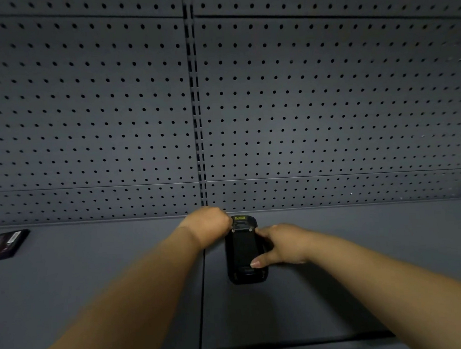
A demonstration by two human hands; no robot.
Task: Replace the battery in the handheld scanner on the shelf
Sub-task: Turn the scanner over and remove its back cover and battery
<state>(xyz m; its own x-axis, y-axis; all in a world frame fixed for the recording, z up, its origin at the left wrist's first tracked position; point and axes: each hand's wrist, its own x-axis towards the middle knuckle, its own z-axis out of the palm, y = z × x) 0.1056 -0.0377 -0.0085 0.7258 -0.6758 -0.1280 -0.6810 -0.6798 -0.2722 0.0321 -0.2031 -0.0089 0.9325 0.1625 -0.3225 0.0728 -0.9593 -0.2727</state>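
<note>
Both hands (208, 227) (279, 242) on scanner (243, 250) — battery (5, 244) far left.

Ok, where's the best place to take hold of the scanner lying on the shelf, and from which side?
Grip the scanner across its long sides at mid-body, from above. It lies flat, narrow and lengthwise away from you, as the left hand and right hand already flank it.

Both your forearms are bare, with no sleeves in view. Your left hand (209, 225) and right hand (281, 245) wear no gloves. No ring or watch shows. The short nail on one of your right fingers (255, 263) is unpainted.
</note>
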